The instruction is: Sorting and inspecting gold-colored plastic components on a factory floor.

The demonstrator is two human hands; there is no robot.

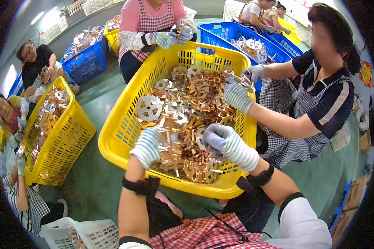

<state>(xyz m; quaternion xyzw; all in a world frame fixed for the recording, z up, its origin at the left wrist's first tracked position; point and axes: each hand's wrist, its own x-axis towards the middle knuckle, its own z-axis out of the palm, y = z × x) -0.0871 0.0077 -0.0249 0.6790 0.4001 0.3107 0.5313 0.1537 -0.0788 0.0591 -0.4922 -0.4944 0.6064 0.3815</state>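
Note:
A large yellow plastic basket (pixel 112 141) stands in front of me, heaped with copper-coloured and silver metal pieces (pixel 203 93). Over its near left part, my left hand (pixel 146 146) wears a striped knit glove and is closed on a shiny metal piece (pixel 168 139), smeared by motion. My right hand (pixel 230 145), gloved the same way, is closed above the near right part of the heap; what its fingers pinch is too small to make out. A round silver toothed plate (pixel 148 108) lies on the heap at the left, beyond my left hand.
At the right, a co-worker's gloved hands (pixel 239 93) hold metal parts over the same basket. Another person's gloved hands (pixel 172 38) work at its far edge. Blue baskets (pixel 216 31) stand behind, another yellow basket (pixel 66 141) at the left, a white crate (pixel 93 234) at lower left.

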